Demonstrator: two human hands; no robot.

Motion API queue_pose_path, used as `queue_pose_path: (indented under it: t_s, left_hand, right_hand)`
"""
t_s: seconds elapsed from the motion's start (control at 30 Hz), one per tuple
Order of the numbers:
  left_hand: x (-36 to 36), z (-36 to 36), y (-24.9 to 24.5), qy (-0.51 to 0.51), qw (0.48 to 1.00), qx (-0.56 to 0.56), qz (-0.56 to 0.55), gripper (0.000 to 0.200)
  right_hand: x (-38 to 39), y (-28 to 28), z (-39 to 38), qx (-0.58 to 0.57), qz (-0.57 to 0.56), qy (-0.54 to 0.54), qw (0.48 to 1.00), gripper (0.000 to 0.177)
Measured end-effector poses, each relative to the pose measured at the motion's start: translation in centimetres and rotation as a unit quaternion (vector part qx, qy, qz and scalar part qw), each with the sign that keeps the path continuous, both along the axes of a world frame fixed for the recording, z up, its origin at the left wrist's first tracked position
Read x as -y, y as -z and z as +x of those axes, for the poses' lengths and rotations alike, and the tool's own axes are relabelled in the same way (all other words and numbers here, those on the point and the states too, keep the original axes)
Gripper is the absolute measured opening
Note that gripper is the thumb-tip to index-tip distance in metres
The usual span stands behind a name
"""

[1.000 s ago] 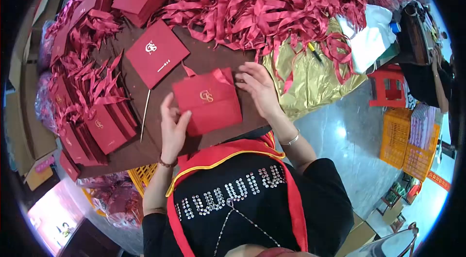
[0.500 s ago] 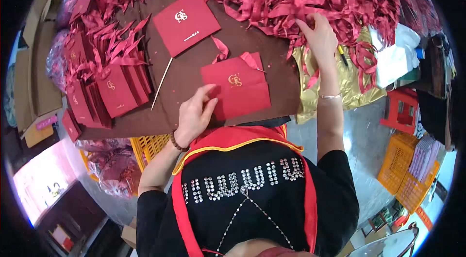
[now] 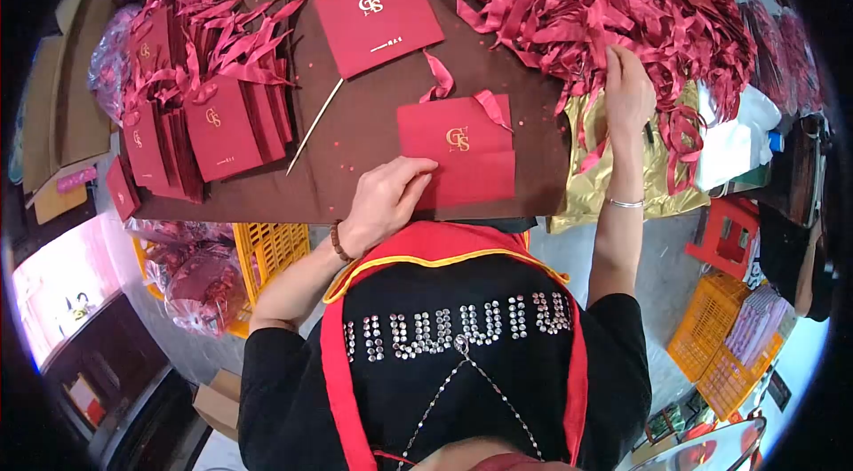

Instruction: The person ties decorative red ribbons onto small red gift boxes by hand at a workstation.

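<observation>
A flat red paper bag (image 3: 475,173) with gold lettering lies near the table's front edge. One short red ribbon loops at its upper right corner. My left hand (image 3: 388,195) is at the bag's left side, its curled fingers and thumb closed over that edge. Out to the right, my right hand (image 3: 629,98) reaches into a large heap of red ribbons (image 3: 551,18), thumb and fingers pinched on a ribbon strand; the fingertips are partly lost among the ribbons. Further back lies another red bag (image 3: 380,22), with a thin wooden stick (image 3: 315,126) poking out below it.
Stacked red bags with ribbons (image 3: 227,129) stand at the left of the brown-covered table (image 3: 355,138). Gold wrapping (image 3: 657,164) drapes over the right edge beside white plastic (image 3: 733,138). Yellow crates (image 3: 271,258) and a red stool (image 3: 724,235) stand below.
My right hand has moved slightly down and right at the ribbon heap's edge. My left fingers lie further over the bag's edge. The whole view has shifted a little.
</observation>
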State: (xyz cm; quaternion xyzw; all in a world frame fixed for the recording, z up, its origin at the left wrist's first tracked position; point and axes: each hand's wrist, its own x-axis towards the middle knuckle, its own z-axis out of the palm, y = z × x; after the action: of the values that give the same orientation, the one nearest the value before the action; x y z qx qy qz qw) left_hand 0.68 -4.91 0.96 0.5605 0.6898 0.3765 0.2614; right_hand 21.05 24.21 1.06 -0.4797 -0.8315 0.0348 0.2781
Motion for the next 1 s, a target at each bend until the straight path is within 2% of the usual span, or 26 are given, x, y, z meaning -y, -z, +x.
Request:
queue_pose_path:
  t_s: [0.07,0.1,0.13,0.17,0.23,0.27,0.3,0.37,0.5,0.53,0.57,0.6,0.7,0.73,0.77,0.83,0.9,0.97,1.0]
  left_hand:
    - [-0.3,0.5,-0.1,0.001,1.0,0.008,0.007,0.015]
    - [-0.6,0.6,-0.3,0.008,1.0,0.017,0.016,0.014]
    - [-1.2,0.7,-0.7,0.02,0.999,0.036,0.013,0.015]
    - [-2.2,1.0,-0.9,0.026,0.999,0.041,0.021,0.015]
    - [-5.0,1.5,-1.6,0.017,0.992,0.069,0.106,0.013]
    - [-6.6,1.6,-2.4,0.019,0.993,0.083,0.083,0.013]
    - [-8.5,1.4,-2.2,0.03,0.992,0.053,0.113,0.013]
    - [-12.3,1.6,-1.8,0.016,0.988,0.07,0.136,0.013]
    - [-17.9,2.5,-0.2,-0.014,0.991,0.054,0.122,0.02]
    - [-18.6,2.6,-0.1,-0.03,0.996,0.046,0.066,0.025]
    - [-19.0,2.6,-0.1,-0.047,0.998,0.037,0.01,0.031]
    - [-19.0,2.7,-0.1,-0.04,0.999,-0.001,0.011,0.032]
    - [-18.8,2.6,1.0,-0.023,1.0,-0.006,-0.005,0.031]
    - [-18.5,2.6,1.1,-0.024,1.0,0.001,0.005,0.03]
    - [-18.3,2.4,1.2,-0.024,1.0,-0.001,0.005,0.03]
    - [-17.8,2.1,1.7,0.021,0.997,0.0,0.074,0.028]
    - [-17.5,2.2,2.0,0.043,0.995,0.011,0.092,0.027]
    - [-17.1,2.4,1.9,0.064,0.996,0.013,0.062,0.028]
    - [-16.9,2.5,1.8,0.077,0.994,0.028,0.068,0.027]
  right_hand:
    - [0.0,0.2,0.2,-0.08,-0.104,-0.007,0.991,0.02]
    - [0.3,0.3,0.1,-0.079,-0.103,-0.008,0.992,0.02]
    - [0.7,0.2,0.0,-0.191,-0.241,-0.033,0.951,0.021]
    - [1.3,0.0,0.1,-0.298,-0.368,-0.055,0.879,0.021]
    - [3.4,-0.2,-1.1,-0.358,-0.397,-0.068,0.843,0.018]
    - [4.1,0.2,-1.4,-0.36,-0.413,-0.073,0.833,0.018]
    - [4.8,0.6,-1.7,-0.363,-0.432,-0.079,0.822,0.018]
    - [6.2,0.7,-2.2,-0.356,-0.462,-0.08,0.808,0.02]
    - [8.6,2.0,-2.7,-0.365,-0.409,-0.086,0.832,0.019]
    - [8.8,2.5,-2.5,-0.368,-0.408,-0.084,0.831,0.019]
    - [9.0,3.2,-2.3,-0.329,-0.359,-0.115,0.866,0.018]
    - [9.1,3.7,-2.2,-0.287,-0.308,-0.145,0.896,0.018]
    - [9.4,4.2,-2.2,-0.279,-0.288,-0.166,0.901,0.017]
    - [9.6,4.3,-2.5,-0.366,-0.404,-0.132,0.828,0.021]
    - [9.4,4.0,-2.5,-0.367,-0.404,-0.133,0.828,0.021]
    - [9.0,1.7,-3.0,-0.442,-0.487,-0.042,0.752,0.027]
    - [7.9,1.9,-3.5,-0.474,-0.47,-0.046,0.743,0.032]
    - [7.0,1.1,-3.8,-0.428,-0.444,-0.009,0.787,0.032]
    - [6.6,1.0,-3.9,-0.445,-0.441,-0.016,0.779,0.03]
